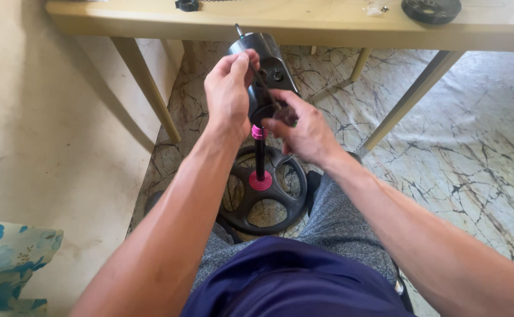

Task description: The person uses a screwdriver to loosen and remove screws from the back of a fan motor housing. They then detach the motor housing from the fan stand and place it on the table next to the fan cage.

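Fan motor: the dark fan motor [263,64] sits on top of a thin black pole [260,155], in front of the table's near edge.
Left hand: the left hand [228,91] pinches a thin screwdriver [251,58] against the motor.
Right hand: the right hand [304,129] curls its fingers around the motor's bottom.
Pole: it has pink rings [260,179] and stands on a round black base [263,194] on the cracked marble floor [456,147].
Table: the wooden table [304,26] has a round black part [431,9] near its right end.

Bare forearms and hands, a dark purple shirt [292,282], and grey heathered shorts [339,229].
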